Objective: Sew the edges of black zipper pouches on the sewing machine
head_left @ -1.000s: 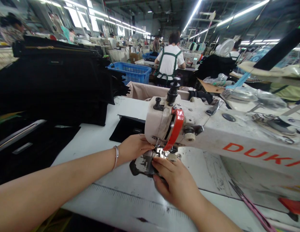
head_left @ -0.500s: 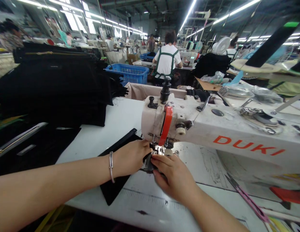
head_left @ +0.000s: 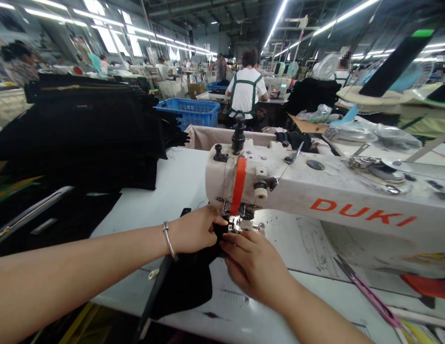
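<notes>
A black fabric piece (head_left: 188, 286) lies under the needle area of a white sewing machine (head_left: 290, 177), its lower part spreading toward the table's front edge. A dark strip with a metal zipper pull (head_left: 154, 274) runs along its left side. My left hand (head_left: 197, 229), with a silver bracelet at the wrist, is closed on the fabric just left of the presser foot (head_left: 235, 223). Close in front of the foot, my right hand (head_left: 256, 263) pinches the fabric's edge, fingers held together and thumb tucked below. The fabric between both hands is partly hidden.
Pink-handled scissors (head_left: 373, 296) lie at the right of the table. A tall stack of black fabric pieces (head_left: 82, 143) stands at the left. Behind the machine are a blue crate (head_left: 197, 113) and a person in a white shirt (head_left: 245, 91), facing away.
The fabric has turned, its lower part swinging toward the front edge, and the zipper pull now shows. Both hands stay beside the presser foot. The view has shifted slightly.
</notes>
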`<state>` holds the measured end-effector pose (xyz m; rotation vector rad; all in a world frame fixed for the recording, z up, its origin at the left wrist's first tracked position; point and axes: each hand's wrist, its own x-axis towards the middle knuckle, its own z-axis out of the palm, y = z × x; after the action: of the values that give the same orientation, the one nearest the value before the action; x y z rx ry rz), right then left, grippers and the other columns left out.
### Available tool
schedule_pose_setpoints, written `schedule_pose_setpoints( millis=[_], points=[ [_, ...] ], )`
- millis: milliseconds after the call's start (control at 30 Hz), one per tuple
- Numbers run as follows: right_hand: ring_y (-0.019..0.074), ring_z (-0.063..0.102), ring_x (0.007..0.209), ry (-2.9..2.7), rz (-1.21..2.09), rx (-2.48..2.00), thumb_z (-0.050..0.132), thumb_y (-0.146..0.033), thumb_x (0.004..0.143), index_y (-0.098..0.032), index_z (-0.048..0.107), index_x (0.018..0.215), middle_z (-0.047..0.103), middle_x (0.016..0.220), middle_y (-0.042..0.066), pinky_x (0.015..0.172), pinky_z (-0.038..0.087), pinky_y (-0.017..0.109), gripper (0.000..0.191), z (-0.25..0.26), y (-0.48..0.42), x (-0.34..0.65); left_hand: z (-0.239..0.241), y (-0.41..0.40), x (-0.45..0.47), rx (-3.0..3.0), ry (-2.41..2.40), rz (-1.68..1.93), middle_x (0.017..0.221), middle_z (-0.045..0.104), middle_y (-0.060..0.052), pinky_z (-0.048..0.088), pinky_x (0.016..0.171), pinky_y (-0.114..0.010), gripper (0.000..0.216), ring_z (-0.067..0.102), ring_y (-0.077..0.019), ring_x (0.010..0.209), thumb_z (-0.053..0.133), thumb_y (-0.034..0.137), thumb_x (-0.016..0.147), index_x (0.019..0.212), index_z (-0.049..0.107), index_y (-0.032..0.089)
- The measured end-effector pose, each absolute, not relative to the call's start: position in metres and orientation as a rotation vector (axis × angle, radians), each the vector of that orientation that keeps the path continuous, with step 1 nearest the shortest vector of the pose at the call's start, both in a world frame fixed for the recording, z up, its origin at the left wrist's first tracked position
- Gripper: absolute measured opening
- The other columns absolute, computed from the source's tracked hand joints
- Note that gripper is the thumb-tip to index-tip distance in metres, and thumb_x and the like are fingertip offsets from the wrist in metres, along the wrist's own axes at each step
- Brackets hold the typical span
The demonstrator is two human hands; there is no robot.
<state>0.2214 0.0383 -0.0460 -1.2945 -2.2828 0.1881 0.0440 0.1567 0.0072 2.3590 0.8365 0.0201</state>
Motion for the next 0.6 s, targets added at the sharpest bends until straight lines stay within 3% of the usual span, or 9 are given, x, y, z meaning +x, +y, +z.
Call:
schedule_pose_setpoints(
  millis=[100, 200, 300, 367, 433, 600],
  points=[
    [0.0266, 0.052, 0.104, -2.277, 0.196, -1.325, 0.049, -0.019, 0.094, -0.022, 0.061, 0.126, 0.061, 0.129, 0.002, 0.09, 0.048, 0.047, 0.034, -0.047, 0.037, 0.221, 0.004, 0.155, 0.049, 2.411, 0.835, 0.052, 0.07, 0.063, -0.001, 0.043, 0.064, -0.025, 0.036, 0.06, -0.0174, 0.069, 0.051, 0.003, 0.066, 0.092, 0.073, 0.017],
    [0.0266, 0.051, 0.103, -2.288, 0.211, -1.336, 0.049, -0.018, 0.093, -0.022, 0.059, 0.127, 0.06, 0.13, 0.003, 0.09, 0.047, 0.047, 0.035, -0.047, 0.037, 0.221, 0.003, 0.155, 0.047, 2.441, 0.764, 0.103, 0.09, 0.067, -0.005, 0.048, 0.083, -0.03, 0.032, 0.063, -0.0209, 0.089, 0.051, 0.006, 0.075, 0.096, 0.073, 0.018],
    [0.0268, 0.05, 0.103, -2.299, 0.239, -1.351, 0.05, -0.017, 0.091, -0.02, 0.061, 0.121, 0.06, 0.129, 0.005, 0.091, 0.046, 0.047, 0.032, -0.045, 0.036, 0.223, 0.007, 0.149, 0.025, 2.486, 0.78, 0.173, 0.115, 0.063, -0.008, 0.043, 0.101, -0.037, 0.026, 0.057, -0.025, 0.11, 0.05, 0.028, 0.093, 0.104, 0.072, 0.02],
    [0.0266, 0.05, 0.103, -2.316, 0.271, -1.346, 0.052, -0.015, 0.089, -0.021, 0.063, 0.115, 0.059, 0.127, 0.004, 0.091, 0.045, 0.046, 0.029, -0.044, 0.035, 0.225, 0.007, 0.138, -0.001, 2.567, 0.991, 0.274, 0.129, 0.055, -0.01, 0.037, 0.108, -0.045, 0.037, 0.048, -0.0313, 0.124, 0.062, 0.044, 0.088, 0.117, 0.067, 0.022],
    [0.026, 0.05, 0.102, -2.348, 0.297, -1.304, 0.052, -0.012, 0.087, -0.023, 0.064, 0.11, 0.06, 0.125, 0.004, 0.091, 0.045, 0.044, 0.028, -0.043, 0.036, 0.225, 0.001, 0.124, -0.027, 2.555, 1.279, 0.344, 0.128, 0.055, -0.013, 0.036, 0.107, -0.051, 0.057, 0.046, -0.0363, 0.124, 0.074, 0.05, 0.076, 0.122, 0.061, 0.02],
    [0.026, 0.051, 0.111, -2.377, 0.287, -1.215, 0.05, -0.006, 0.082, -0.022, 0.058, 0.121, 0.055, 0.133, 0.006, 0.096, 0.043, 0.042, 0.044, -0.043, 0.04, 0.221, -0.019, 0.106, -0.05, 1.909, 1.395, 0.467, 0.105, 0.065, -0.007, 0.05, 0.091, -0.043, 0.053, 0.062, -0.0296, 0.1, 0.071, 0.04, 0.075, 0.121, 0.055, 0.02]
  ],
)
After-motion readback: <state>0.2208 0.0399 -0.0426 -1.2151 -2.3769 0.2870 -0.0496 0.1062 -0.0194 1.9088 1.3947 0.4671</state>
